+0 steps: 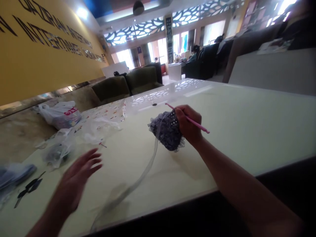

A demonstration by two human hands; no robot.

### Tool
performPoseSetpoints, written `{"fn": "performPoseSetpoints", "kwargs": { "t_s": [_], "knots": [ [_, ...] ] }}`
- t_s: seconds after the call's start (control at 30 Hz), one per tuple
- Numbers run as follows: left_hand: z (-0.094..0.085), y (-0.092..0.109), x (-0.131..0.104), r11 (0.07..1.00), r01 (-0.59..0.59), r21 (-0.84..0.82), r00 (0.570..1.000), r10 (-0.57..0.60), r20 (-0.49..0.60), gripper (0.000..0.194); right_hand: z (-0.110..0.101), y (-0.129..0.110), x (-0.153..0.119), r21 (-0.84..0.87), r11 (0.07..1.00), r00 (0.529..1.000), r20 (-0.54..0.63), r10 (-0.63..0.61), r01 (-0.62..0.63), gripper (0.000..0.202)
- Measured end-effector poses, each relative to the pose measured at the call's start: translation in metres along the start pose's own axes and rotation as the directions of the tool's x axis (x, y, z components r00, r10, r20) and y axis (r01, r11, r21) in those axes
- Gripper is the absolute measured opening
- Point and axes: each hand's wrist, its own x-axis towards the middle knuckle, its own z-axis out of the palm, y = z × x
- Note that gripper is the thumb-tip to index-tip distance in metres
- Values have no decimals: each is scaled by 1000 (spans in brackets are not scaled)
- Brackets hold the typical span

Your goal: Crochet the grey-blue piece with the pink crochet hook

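Crochetwork (170,134) in right hand (190,131)

It looked like a café or lounge: padded seats (142,80) stood beyond a white table (242,125), large lettering (49,38) marked a yellow wall (61,67), cut-out panels (140,31) topped bright windows (124,58), and a person (194,57) sat farther back.
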Motion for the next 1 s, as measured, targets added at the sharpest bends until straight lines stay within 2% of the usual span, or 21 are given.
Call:
{"fn": "performPoseSetpoints", "kwargs": {
  "t_s": [0.07, 0.1, 0.17, 0.23, 0.3, 0.4, 0.57, 0.63, 0.77, 0.83, 0.9, 1.0],
  "knots": [
    [55, -5, 22, 997, 54, -64, 990, -45, 135, 57, 2, 1, -3, 16, 1000, 999, 26, 19, -19, 26],
    [82, -6, 30, 994, 51, -92, 979, -32, 202, 60, 3, 2, -5, 27, 999, 999, 45, 26, -27, 26],
    [129, -4, 41, 987, -16, -162, 966, 58, 254, 57, 4, 4, -6, 61, 997, 995, 92, 43, -49, 25],
    [161, 2, 46, 967, -56, -247, 955, 124, 271, 53, 5, 4, -7, 103, 992, 988, 146, 56, -72, 24],
    [179, 9, 48, 951, -36, -308, 936, 140, 322, 50, 6, 4, -8, 138, 986, 979, 193, 62, -90, 21],
    [188, 17, 47, 920, 0, -392, 914, 159, 372, 46, 9, 1, -12, 165, 980, 968, 242, 67, -110, 20],
    [186, 28, 44, 782, 64, -620, 910, 208, 357, 39, 14, -6, -17, 208, 967, 957, 279, 84, -145, 23],
    [184, 29, 43, 802, 44, -595, 910, 213, 355, 37, 15, -9, -18, 221, 962, 949, 302, 90, -161, 23],
    [181, 22, 37, 931, -149, -334, 934, 243, 261, 35, 17, -10, -19, 231, 959, 943, 322, 87, -167, 21],
    [181, 18, 34, 954, -133, -271, 924, 218, 315, 37, 17, -8, -20, 224, 959, 943, 320, 96, -174, 21],
    [184, 16, 32, 938, -65, -339, 905, 198, 376, 36, 18, -7, -21, 217, 960, 943, 317, 104, -179, 21],
    [187, 19, 33, 843, 1, -537, 910, 222, 351, 33, 19, -7, -22, 217, 957, 938, 326, 116, -194, 22]
  ]
}}
